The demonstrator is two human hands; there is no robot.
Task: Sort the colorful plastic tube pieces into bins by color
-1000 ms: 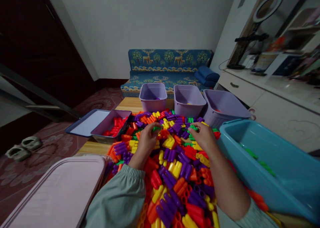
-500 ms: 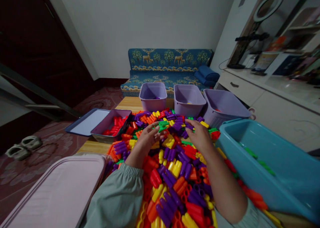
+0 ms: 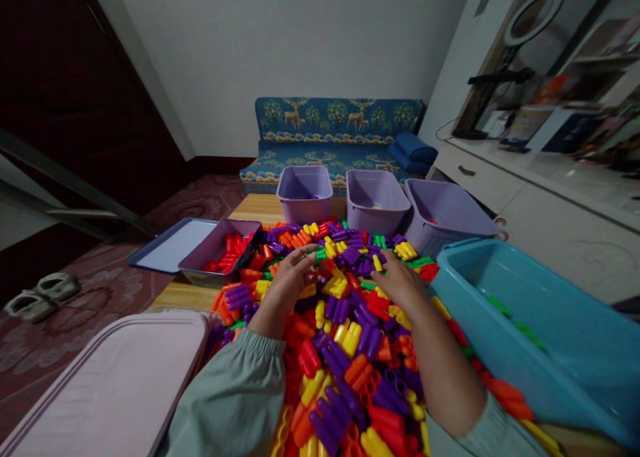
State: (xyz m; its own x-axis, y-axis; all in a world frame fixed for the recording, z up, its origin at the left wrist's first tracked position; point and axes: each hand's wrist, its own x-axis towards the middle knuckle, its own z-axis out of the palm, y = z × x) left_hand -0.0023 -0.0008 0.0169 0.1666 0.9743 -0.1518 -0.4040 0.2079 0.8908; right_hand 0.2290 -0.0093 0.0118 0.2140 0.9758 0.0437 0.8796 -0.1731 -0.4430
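Note:
Both hands reach over a wide heap of plastic connector blocks [image 3: 350, 340], made of joined tubes in purple, red, orange, yellow and green. My left hand [image 3: 294, 280] is at the far left part of the heap. Its fingers curl round a green connector block [image 3: 319, 255], partly hidden by the fingers. My right hand [image 3: 399, 278] is opposite, with a small yellow connector block [image 3: 377, 263] between thumb and fingers. A yellow multi-tube block [image 3: 405, 251] lies just beyond the right hand, and purple blocks [image 3: 354, 259] lie between the two hands.
Three lilac bins stand behind the heap: left [image 3: 305, 207], middle [image 3: 377, 218], right [image 3: 435, 233]. A blue tub [image 3: 505, 350] with green blocks is at right. A tin [image 3: 200, 277] of red blocks and a pink lid [image 3: 120, 377] are at left.
The yellow block now shows between my right thumb and fingers, and that hand has shifted slightly. My left hand stays nearly in place; its green block is more hidden.

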